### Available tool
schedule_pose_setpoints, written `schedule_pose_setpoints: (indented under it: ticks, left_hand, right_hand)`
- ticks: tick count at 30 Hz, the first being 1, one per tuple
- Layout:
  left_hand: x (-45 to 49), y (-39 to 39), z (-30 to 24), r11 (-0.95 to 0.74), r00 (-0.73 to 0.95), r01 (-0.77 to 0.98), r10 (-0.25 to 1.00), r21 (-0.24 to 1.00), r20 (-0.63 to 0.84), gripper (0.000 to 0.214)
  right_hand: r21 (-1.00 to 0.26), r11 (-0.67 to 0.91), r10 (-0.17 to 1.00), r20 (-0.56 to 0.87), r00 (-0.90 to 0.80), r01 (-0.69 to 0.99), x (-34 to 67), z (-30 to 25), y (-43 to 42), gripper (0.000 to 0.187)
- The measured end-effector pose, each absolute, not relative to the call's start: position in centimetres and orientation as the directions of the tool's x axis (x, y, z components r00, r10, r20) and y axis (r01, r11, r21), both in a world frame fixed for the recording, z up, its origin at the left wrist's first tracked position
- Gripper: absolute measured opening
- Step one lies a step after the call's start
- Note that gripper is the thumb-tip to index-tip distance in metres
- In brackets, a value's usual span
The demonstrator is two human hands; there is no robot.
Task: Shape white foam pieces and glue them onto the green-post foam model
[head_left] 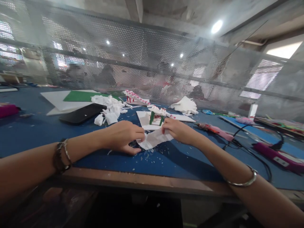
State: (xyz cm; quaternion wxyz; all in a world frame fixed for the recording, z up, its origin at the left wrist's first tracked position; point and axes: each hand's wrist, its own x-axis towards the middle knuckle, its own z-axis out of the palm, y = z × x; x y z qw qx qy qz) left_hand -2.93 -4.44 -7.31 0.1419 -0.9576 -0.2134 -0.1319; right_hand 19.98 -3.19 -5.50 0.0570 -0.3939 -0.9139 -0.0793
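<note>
A strip of white tissue paper (155,139) stretches between my hands above the blue tabletop. My right hand (177,129) pinches its right end. The fingertips of my left hand (125,136) touch the left end, while the thumb is spread apart below, near the table. Just behind the paper, a small model with green posts and a white, lumpy top (157,115) stands upright on a white board (142,118). Small white scraps (150,155) are scattered under the paper.
Crumpled tissue (110,109) and a black phone (83,114) lie to the left. Behind stand a pink-and-white model (136,97) and a white paper pile (185,105). At right are a pink corded tool (217,131) and a magenta power strip (277,156). A perforated screen (142,53) borders the table.
</note>
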Motion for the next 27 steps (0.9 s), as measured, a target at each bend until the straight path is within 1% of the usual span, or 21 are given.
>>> schedule_pose_setpoints:
  ticks: [2, 3, 4, 6, 7, 9, 11, 12, 13, 14, 16, 18, 19, 21, 24, 27]
  left_hand:
    - [-3.0, -4.2, -7.2, -0.820, 0.836, 0.536, 0.485, -0.201, 0.256, 0.032]
    - [-3.1, -4.1, -7.2, -0.804, 0.825, 0.561, 0.522, -0.198, 0.217, 0.037]
    - [-3.1, -4.0, -7.2, -0.786, 0.806, 0.590, 0.555, -0.188, 0.207, 0.040]
    - [-3.1, -3.8, -7.1, -0.775, 0.794, 0.606, 0.578, -0.179, 0.186, 0.042]
    - [-3.1, -3.7, -7.1, -0.778, 0.798, 0.601, 0.574, -0.182, 0.183, 0.042]
    - [-3.1, -3.6, -7.2, -0.799, 0.820, 0.569, 0.534, -0.195, 0.206, 0.040]
    - [-3.1, -3.5, -7.3, -0.822, 0.841, 0.529, 0.475, -0.211, 0.258, 0.035]
    - [-3.0, -3.5, -7.3, -0.828, 0.846, 0.515, 0.450, -0.221, 0.285, 0.030]
    - [-3.0, -3.5, -7.4, -0.834, 0.851, 0.501, 0.427, -0.229, 0.306, 0.026]
    - [-2.9, -3.6, -7.4, -0.839, 0.855, 0.489, 0.408, -0.238, 0.318, 0.021]
    - [-2.9, -3.8, -7.5, -0.854, 0.870, 0.457, 0.372, -0.247, 0.323, 0.016]
    - [-2.8, -3.9, -7.6, -0.872, 0.885, 0.420, 0.333, -0.250, 0.325, 0.013]
    - [-2.8, -3.9, -7.7, -0.880, 0.890, 0.405, 0.317, -0.249, 0.327, 0.013]
    - [-2.8, -3.9, -7.7, -0.889, 0.895, 0.388, 0.300, -0.243, 0.331, 0.015]
    - [-2.5, -3.9, -7.8, -0.895, 0.890, 0.388, 0.301, -0.221, 0.344, 0.017]
    - [-2.1, -3.9, -7.9, -0.906, 0.883, 0.391, 0.319, -0.163, 0.343, 0.021]
  right_hand:
    - [0.112, 0.674, 0.715, 0.151, -0.682, 0.731, 20.1, -5.5, -3.1, 0.030]
    - [0.117, 0.674, 0.716, 0.140, -0.684, 0.730, 20.1, -5.5, -3.1, 0.029]
    - [0.121, 0.674, 0.718, 0.127, -0.685, 0.729, 20.1, -5.5, -3.1, 0.029]
    - [0.124, 0.674, 0.718, 0.118, -0.686, 0.728, 20.1, -5.5, -3.3, 0.028]
    - [0.125, 0.677, 0.712, 0.139, -0.688, 0.726, 20.1, -5.5, -3.4, 0.026]
    - [0.140, 0.681, 0.679, 0.246, -0.692, 0.719, 19.8, -5.5, -3.9, 0.023]
    - [0.178, 0.684, 0.618, 0.374, -0.692, 0.707, 19.4, -5.4, -4.5, 0.029]
    - [0.198, 0.690, 0.586, 0.412, -0.698, 0.696, 19.2, -5.4, -4.9, 0.032]
    - [0.207, 0.706, 0.563, 0.416, -0.714, 0.677, 18.9, -5.4, -5.2, 0.033]
    - [0.196, 0.736, 0.550, 0.387, -0.741, 0.648, 18.6, -5.4, -5.5, 0.034]
    - [0.119, 0.803, 0.540, 0.266, -0.798, 0.583, 18.0, -5.5, -6.0, 0.036]
    - [0.029, 0.829, 0.548, 0.155, -0.822, 0.559, 17.5, -5.7, -6.1, 0.036]
    - [-0.005, 0.826, 0.560, 0.126, -0.819, 0.564, 17.4, -5.9, -6.0, 0.036]
    - [-0.058, 0.814, 0.581, 0.107, -0.807, 0.578, 17.2, -6.2, -5.7, 0.031]
    - [-0.137, 0.812, 0.582, 0.121, -0.804, 0.567, 17.2, -6.5, -5.0, 0.020]
    - [-0.164, 0.816, 0.575, 0.145, -0.805, 0.554, 17.3, -6.6, -4.7, 0.014]
